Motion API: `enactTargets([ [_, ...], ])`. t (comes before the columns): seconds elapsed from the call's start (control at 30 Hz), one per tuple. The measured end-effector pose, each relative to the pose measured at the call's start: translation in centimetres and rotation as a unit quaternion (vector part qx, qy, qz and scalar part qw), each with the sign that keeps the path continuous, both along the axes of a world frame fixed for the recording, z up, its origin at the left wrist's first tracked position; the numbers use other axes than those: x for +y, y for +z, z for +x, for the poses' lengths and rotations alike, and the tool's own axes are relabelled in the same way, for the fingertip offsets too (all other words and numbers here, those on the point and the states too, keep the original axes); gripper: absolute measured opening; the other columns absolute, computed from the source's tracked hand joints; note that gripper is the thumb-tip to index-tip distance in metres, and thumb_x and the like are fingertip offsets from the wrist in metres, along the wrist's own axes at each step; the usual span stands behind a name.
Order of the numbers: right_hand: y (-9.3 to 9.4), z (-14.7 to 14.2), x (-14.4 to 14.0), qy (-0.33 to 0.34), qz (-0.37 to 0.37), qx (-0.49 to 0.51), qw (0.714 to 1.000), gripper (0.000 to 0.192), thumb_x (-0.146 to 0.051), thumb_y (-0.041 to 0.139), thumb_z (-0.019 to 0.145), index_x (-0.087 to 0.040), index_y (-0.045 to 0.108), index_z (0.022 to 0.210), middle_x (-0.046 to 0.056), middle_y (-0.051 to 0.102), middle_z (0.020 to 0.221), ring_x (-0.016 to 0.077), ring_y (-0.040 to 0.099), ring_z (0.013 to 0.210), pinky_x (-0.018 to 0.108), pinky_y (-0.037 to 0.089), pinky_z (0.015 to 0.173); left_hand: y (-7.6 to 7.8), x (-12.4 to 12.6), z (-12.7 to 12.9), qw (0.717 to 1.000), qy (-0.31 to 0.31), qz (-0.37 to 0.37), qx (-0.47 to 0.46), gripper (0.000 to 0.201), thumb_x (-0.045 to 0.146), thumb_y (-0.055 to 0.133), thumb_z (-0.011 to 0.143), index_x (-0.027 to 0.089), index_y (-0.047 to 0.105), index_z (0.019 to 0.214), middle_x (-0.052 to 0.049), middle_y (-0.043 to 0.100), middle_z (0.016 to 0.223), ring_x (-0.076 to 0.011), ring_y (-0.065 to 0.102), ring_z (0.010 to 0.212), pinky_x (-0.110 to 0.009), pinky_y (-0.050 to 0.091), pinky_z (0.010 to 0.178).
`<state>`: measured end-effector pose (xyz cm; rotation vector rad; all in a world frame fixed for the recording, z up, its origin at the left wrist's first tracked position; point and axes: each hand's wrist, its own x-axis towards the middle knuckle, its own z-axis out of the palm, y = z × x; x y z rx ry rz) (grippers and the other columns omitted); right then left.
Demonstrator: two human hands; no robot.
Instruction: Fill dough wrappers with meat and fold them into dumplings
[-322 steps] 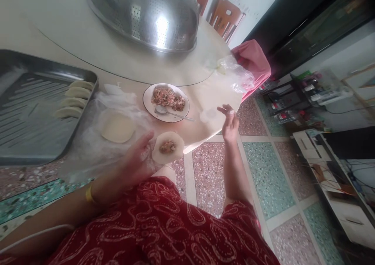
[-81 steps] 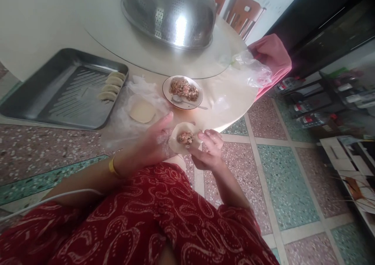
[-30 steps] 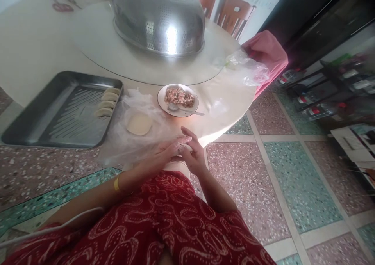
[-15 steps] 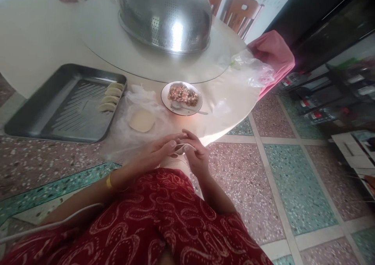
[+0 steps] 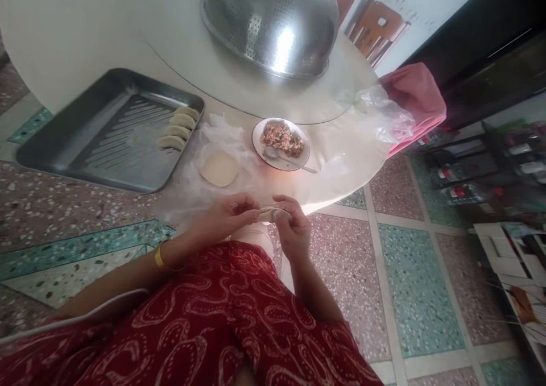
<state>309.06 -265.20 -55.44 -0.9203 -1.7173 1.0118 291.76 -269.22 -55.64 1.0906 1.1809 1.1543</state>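
Observation:
Between my two hands, just off the table's near edge, is a pale folded dumpling (image 5: pixel 268 214). My left hand (image 5: pixel 234 218) pinches its left end with thumb and fingers. On the other side my right hand (image 5: pixel 293 229) grips it, thumb over the near face and fingers behind. A flat round dough wrapper (image 5: pixel 219 168) lies on a clear plastic bag (image 5: pixel 187 187) beyond my left hand. Past my right hand stands a white plate (image 5: pixel 261 129) of minced filling (image 5: pixel 281 138), with a spoon (image 5: pixel 294 161) resting in it.
A dark metal tray (image 5: pixel 68 164) at the left holds several dumplings (image 5: pixel 177 129) along its right side. A perforated steel dome (image 5: pixel 268 28) covers part of the glass turntable (image 5: pixel 179 73). Crumpled plastic (image 5: pixel 390 116) and a pink cloth (image 5: pixel 416 99) lie at the right edge.
The dumpling shows as a closed fold now, where a thin open edge showed before. My left fingers have curled and drawn slightly left. The whole view has shifted and turned a little.

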Motion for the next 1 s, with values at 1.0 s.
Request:
enactTargets([
  [1.0,0.6,-0.4,0.4,0.054,0.043,-0.092,0.993,0.015,-0.025,0.06,0.089,-0.026,0.07,0.1,0.007,0.065,0.121,0.0182,0.067,0.108,0.028,0.061,0.072,1.6,0.4,-1.0,0.987,-0.031,0.113,0.11,0.018,0.031,0.054,0.089,0.018,0.066,0.089,-0.002,0.063,0.087,-0.0129,0.059,0.08,-0.026,0.045,0.073],
])
